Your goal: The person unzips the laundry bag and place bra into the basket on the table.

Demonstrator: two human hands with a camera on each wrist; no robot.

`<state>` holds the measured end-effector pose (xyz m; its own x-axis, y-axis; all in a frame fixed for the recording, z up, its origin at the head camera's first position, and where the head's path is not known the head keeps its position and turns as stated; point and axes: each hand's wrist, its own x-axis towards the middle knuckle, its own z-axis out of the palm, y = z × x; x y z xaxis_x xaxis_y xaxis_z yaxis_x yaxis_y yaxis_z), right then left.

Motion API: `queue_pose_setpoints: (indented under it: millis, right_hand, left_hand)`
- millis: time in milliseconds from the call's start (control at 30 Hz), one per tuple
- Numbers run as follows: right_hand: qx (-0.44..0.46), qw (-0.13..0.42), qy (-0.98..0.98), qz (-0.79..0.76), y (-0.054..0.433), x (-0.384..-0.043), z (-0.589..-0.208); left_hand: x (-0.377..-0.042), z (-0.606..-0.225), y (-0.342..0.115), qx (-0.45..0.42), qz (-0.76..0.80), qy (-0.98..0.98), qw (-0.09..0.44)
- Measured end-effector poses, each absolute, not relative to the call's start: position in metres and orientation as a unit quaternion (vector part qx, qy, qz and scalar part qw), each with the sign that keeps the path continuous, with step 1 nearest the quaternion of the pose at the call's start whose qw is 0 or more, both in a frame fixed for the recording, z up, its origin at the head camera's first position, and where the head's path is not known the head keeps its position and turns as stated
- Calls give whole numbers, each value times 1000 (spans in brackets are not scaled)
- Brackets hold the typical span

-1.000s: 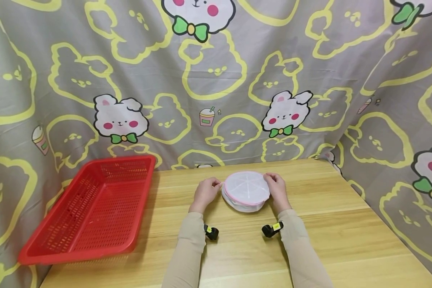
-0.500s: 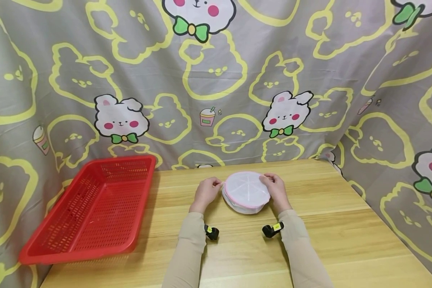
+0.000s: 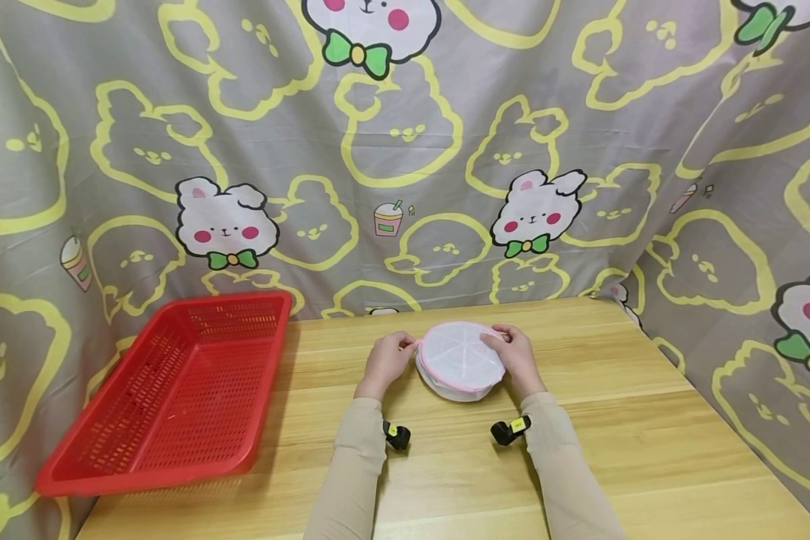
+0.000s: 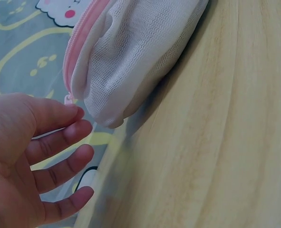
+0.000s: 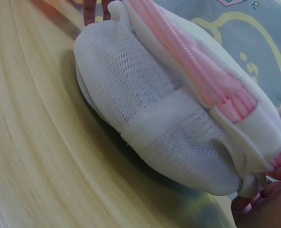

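Your left hand (image 3: 387, 361) pinches pink zip pull (image 4: 69, 99), other fingers loose. Your right hand (image 3: 518, 357) grips white mesh bag's (image 3: 460, 356) edge.

Red plastic basket (image 3: 202, 397), rectangular, with slotted sides and a perforated floor, sits at the left end of a pale wood-grain table (image 3: 648, 420). Grey curtain (image 3: 297, 146) hangs behind the table and along both sides, creased in places, printed with yellow animal outlines (image 3: 407, 133), pink-cheeked white rabbits (image 3: 227, 217) in green bow ties, and small pink drink cups (image 3: 388, 220).
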<state>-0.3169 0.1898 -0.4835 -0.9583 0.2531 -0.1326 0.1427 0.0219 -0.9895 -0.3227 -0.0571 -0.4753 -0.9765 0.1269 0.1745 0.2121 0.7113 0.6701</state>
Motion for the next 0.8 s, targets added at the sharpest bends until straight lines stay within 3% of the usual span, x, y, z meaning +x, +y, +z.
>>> queue_pose_setpoints:
  millis: [800]
  right_hand:
    - [-144,57,-737,658,190,-317,-483]
  left_hand:
    - [-322,-475,-57,-108,-375,-919,55]
